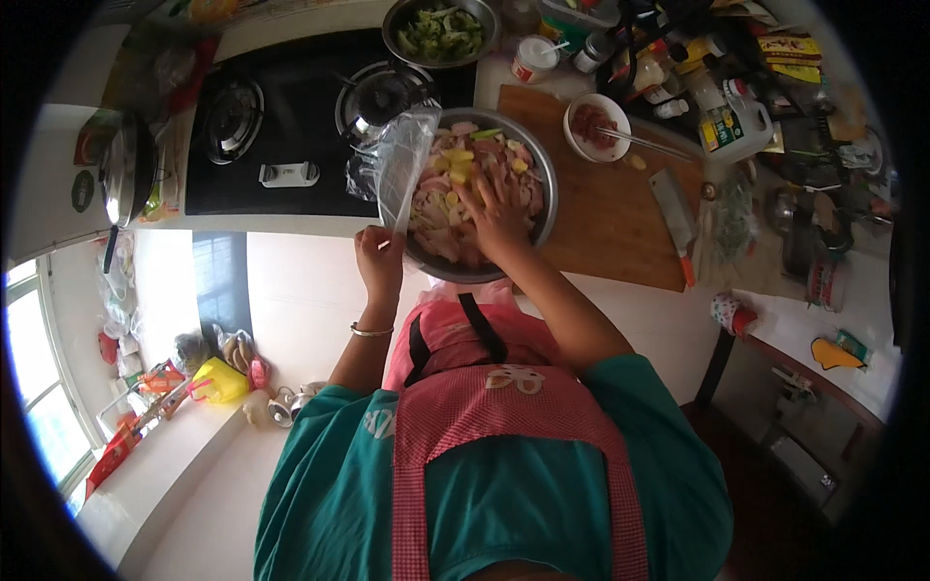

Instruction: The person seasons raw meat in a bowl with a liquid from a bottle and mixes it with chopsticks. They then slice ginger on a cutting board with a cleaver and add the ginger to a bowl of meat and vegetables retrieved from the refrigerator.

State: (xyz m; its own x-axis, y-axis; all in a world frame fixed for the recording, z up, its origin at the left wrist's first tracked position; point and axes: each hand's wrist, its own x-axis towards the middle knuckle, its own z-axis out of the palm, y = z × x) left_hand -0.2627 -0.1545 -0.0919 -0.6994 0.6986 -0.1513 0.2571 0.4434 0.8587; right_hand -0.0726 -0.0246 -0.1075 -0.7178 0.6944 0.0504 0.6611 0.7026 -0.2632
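Observation:
A large metal basin (549, 198) holds pieces of pale raw meat (438, 238) with yellow slices that look like ginger and some green bits. My right hand (499, 221) lies on the meat with its fingers spread and grips nothing. At the basin's left rim, my left hand (378, 254) is closed in a pinch on the lower edge of a clear plastic bag (407, 160). The bag stands up along that rim and covers part of the basin's left side. A silver bangle circles my left wrist.
Left of the basin is a black gas stove (300, 116); a bowl of green vegetables (441, 34) stands behind. To the right, a wooden cutting board (610, 213) bears a white bowl (572, 131) with red meat and chopsticks, and a cleaver (671, 208). Bottles crowd the far right.

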